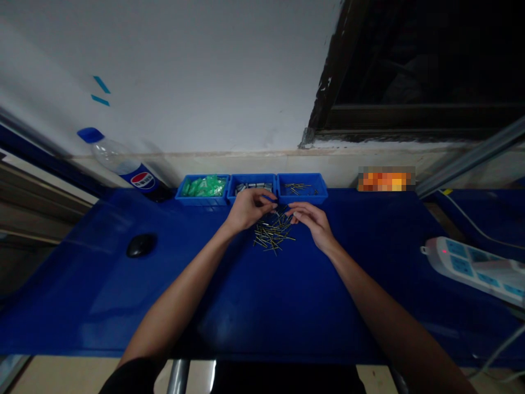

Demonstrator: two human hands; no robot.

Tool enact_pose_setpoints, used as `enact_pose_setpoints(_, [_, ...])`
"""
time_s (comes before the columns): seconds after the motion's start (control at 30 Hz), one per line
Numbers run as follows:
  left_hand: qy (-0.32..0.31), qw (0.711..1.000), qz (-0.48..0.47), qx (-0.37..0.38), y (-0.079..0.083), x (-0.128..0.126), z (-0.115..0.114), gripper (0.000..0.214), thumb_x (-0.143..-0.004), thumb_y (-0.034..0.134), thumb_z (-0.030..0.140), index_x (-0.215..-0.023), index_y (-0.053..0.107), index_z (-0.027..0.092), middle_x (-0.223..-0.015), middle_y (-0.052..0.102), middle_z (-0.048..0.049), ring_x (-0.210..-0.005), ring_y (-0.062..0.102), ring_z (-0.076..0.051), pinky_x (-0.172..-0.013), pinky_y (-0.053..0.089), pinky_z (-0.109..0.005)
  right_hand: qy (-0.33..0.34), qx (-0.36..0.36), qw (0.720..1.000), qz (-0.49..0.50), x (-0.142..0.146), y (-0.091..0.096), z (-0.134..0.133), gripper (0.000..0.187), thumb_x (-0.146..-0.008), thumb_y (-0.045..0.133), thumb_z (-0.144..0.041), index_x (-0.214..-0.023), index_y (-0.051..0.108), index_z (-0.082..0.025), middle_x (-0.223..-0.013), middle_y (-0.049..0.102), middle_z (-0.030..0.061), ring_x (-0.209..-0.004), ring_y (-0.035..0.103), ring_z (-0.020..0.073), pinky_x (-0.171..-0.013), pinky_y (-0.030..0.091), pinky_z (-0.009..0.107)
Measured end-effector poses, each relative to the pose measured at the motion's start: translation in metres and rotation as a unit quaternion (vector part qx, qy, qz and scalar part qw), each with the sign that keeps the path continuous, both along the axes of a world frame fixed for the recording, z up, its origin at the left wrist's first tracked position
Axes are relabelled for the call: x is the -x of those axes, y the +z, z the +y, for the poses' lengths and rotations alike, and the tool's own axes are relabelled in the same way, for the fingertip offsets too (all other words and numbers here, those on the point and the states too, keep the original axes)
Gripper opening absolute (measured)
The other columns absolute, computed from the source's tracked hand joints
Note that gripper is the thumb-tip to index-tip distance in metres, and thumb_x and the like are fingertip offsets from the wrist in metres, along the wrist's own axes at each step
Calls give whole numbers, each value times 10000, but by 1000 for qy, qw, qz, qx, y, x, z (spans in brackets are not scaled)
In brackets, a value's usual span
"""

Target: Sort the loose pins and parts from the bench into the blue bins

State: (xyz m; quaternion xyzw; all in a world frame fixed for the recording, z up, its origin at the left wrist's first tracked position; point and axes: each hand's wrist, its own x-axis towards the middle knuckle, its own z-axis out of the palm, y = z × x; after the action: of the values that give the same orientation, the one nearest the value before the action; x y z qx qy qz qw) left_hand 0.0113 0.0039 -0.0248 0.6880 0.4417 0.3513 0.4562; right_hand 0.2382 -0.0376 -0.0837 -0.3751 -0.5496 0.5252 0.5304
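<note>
A loose pile of thin, brass-coloured, nail-like metal pins (271, 236) lies on the blue table top. My left hand (249, 209) is over the pile's left far side, thumb and fingers drawn together in a pinch. Opposite it, my right hand (315, 221) is at the pile's right, its fingertips also closed together. Whatever either hand pinches is too small to make out. Just beyond stand three blue bins in a row: the left bin (200, 201) holds green plastic packets (205, 186), the middle bin (253, 178) small grey metal pieces, the right bin (303, 198) a few similar pins.
A cola bottle (139, 176) leans at the back left, with a black computer mouse (140, 245) nearer on the blue table (262, 306). To the right lies a white power strip (471, 265) with a lit red light. A wall (205, 82) rises behind the bins.
</note>
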Motion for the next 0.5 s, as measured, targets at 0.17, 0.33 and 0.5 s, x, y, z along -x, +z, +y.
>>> enact_pose_setpoints(0.17, [4, 997, -60, 49, -6, -4, 0, 290, -765, 787, 220, -1029, 731, 113, -882, 814, -109, -844, 794, -214, -801, 641, -330, 44, -1, 999, -19, -1, 2, -3, 294, -924, 753, -396, -1181, 772, -256, -1064, 811, 65, -824, 719, 203, -810, 557, 371])
enact_pose_setpoints(0.33, [-2, 995, -70, 65, -15, -9, -1, 280, -737, 793, 184, -1002, 729, 117, -909, 813, -115, -868, 799, -219, -876, 653, -371, 36, -15, 999, -4, -3, 0, -1, 245, -931, 740, -386, -1127, 809, -257, -1051, 821, 71, -823, 712, 210, -790, 556, 376])
enact_pose_setpoints(0.5, [-5, 996, -73, 57, -20, -11, -1, 263, -736, 784, 171, -987, 725, 120, -908, 814, -109, -878, 802, -219, -899, 656, -386, 29, -1, 1000, -4, -2, 0, 0, 295, -907, 768, -401, -1161, 799, -253, -1034, 823, 73, -811, 716, 209, -793, 560, 380])
